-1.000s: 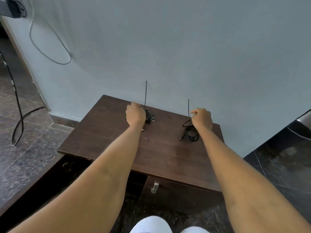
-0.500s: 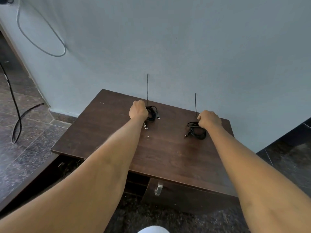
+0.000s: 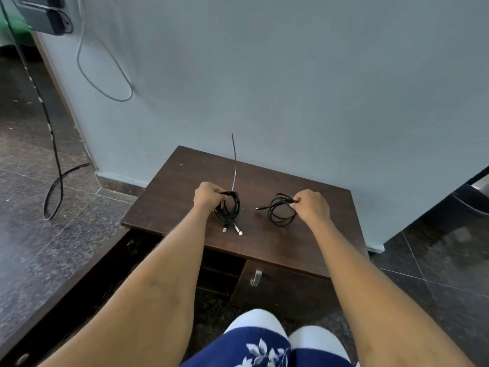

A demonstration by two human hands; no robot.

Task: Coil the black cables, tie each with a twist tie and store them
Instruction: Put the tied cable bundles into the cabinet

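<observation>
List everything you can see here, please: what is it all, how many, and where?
Coiled cables: 2, black, above the cabinet top, left coil, right coil.
Tie: 1, thin, dark, sticking up from left coil.
Cabinet: 1, dark brown, against wall.
Door handle: 1, metal, cabinet front.
Loose wire: 1, grey, looped on wall.
Floor cable: 1, black, far left.
Hands: left hand holds left coil; right hand pinches right coil.

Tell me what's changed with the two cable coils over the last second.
Both hands drew back toward the person, bringing the coils along. The left hand now holds the thick coil turned up, plugs dangling, its tie upright as before. No tie shows above the thin coil pinched by the right hand. The wooden table stayed put.
</observation>
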